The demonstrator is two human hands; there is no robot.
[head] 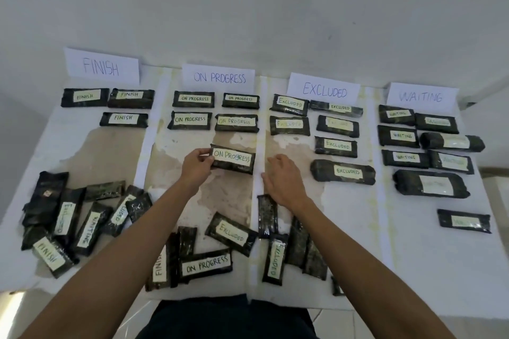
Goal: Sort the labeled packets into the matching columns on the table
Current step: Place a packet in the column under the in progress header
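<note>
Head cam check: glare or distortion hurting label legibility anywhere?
Head view, edges: wide-angle bowing tilts the FINISH card and WAITING card opposite ways. Head view, right: several WAITING-column labels look washed out, seemingly sheen on the wrap, e.g. the nearest packet. Head view, centre: the ON PROGRESS packet pinched by the left hand reads sharp; right hand shows no motion blur.
</note>
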